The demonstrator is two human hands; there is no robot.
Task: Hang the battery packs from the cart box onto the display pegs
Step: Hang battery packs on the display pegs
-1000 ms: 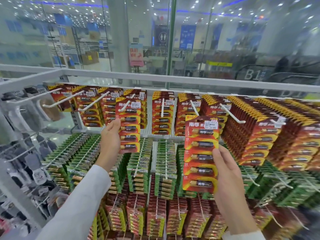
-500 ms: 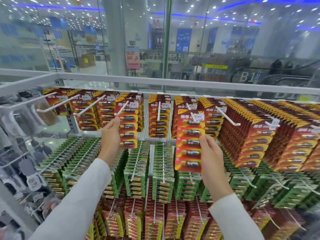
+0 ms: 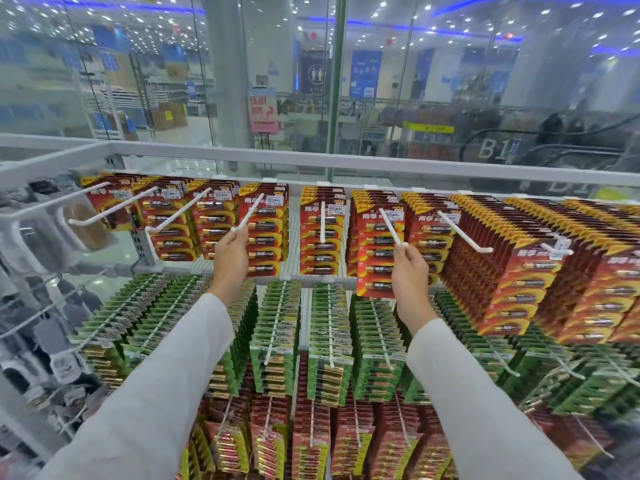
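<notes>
Red battery packs hang in rows on white pegs along the top rail. My left hand point(image 3: 230, 259) pinches the tip of one white peg point(image 3: 251, 211), and a red pack point(image 3: 266, 244) hangs at the front of that peg behind my fingers. My right hand point(image 3: 410, 273) pinches the tip of another peg point(image 3: 389, 225). The front red pack point(image 3: 375, 254) on it hangs lower than its neighbours, just left of my hand. Neither hand holds a pack. The cart box is out of view.
Green battery packs point(image 3: 277, 327) fill the pegs of the row below, with more red packs point(image 3: 311, 441) under those. Densely loaded red pegs point(image 3: 519, 271) stand to the right. Grey goods point(image 3: 41, 237) hang on the left rack. A white top rail point(image 3: 346, 164) backs onto glass.
Both hands slid their red packs back along the pegs and let them go. The hands now sit at the peg tips, and the view has moved closer to the rack.
</notes>
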